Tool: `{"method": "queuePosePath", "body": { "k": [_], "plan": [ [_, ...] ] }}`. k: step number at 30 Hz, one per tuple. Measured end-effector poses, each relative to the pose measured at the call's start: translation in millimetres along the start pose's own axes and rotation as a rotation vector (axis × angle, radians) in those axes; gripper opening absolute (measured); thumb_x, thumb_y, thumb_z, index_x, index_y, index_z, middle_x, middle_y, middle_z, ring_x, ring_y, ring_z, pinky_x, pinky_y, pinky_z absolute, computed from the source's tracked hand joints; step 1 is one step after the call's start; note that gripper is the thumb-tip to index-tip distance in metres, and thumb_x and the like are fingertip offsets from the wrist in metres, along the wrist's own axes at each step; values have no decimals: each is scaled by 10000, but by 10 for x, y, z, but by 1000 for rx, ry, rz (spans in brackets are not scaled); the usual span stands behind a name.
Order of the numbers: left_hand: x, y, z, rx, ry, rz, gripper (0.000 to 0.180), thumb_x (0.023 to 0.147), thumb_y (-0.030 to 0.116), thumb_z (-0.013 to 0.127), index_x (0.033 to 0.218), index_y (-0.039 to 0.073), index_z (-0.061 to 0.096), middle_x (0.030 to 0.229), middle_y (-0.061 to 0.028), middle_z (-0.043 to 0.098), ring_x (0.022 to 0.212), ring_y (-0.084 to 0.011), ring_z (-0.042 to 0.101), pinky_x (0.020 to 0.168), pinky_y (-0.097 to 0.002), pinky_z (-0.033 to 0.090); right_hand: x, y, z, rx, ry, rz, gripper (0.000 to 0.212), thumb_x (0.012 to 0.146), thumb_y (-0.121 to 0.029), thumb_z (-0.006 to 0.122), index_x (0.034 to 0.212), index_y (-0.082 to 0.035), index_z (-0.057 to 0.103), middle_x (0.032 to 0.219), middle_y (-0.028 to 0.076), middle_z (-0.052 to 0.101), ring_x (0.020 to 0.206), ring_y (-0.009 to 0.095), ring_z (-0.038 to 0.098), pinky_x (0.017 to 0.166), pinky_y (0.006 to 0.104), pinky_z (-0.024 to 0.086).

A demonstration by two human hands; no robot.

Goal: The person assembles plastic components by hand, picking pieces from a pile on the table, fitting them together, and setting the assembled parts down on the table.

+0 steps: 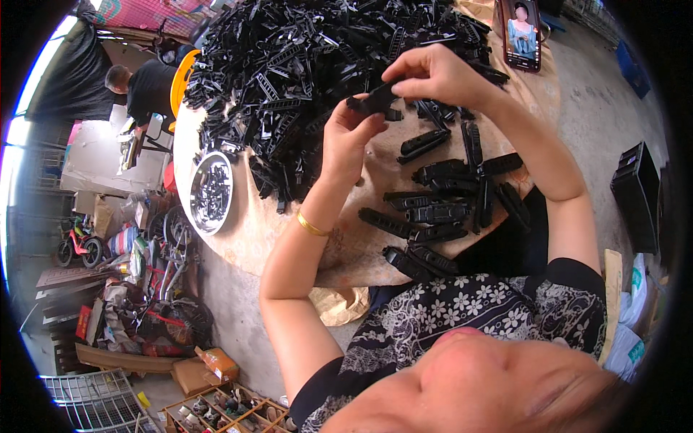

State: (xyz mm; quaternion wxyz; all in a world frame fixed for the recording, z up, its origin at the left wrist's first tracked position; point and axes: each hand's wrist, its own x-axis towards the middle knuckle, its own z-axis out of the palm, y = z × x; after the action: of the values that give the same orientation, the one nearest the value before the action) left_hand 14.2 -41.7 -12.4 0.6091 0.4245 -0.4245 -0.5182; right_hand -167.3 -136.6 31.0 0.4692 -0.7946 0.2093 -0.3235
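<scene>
Over the table, both hands are closed on one long black plastic part (377,101). My left hand (345,141) pinches its left end between thumb and fingers. At its other end, the fingertips of my right hand (437,76) press on the part; exactly what they touch there is partly hidden. Behind and left of the hands rises a large heap of loose black plastic pieces (289,65), some with ladder-like slots. Closer to me, right of my left forearm, lie several bulkier black assembled pieces (438,211).
A white-rimmed oval dish (229,189) of small shiny parts stands at the table's left edge. The table has a pale patterned cloth (245,249). A phone (521,36) lies at the far right. A black crate (637,195) is on the floor; another person (148,86) sits far left.
</scene>
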Motion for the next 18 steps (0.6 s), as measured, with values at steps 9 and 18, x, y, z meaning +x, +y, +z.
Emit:
{"method": "queuePosePath", "body": {
  "k": [9,18],
  "plan": [
    [-55,125,35,203,78,101,386,777,-9,650,1144,-40,534,941,-71,627,831,-103,594,749,-219,475,-65,86,241,-57,63,-44,247,791,-79,647,1011,30,616,827,53,638,755,70,584,680,215,485],
    [-80,296,24,206,61,103,339,770,2,681,1091,-37,579,896,-58,639,765,-72,580,681,-189,470,-17,139,178,-489,209,-546,397,717,-161,709,1067,-5,607,969,111,631,869,194,604,800,305,485]
  ]
}}
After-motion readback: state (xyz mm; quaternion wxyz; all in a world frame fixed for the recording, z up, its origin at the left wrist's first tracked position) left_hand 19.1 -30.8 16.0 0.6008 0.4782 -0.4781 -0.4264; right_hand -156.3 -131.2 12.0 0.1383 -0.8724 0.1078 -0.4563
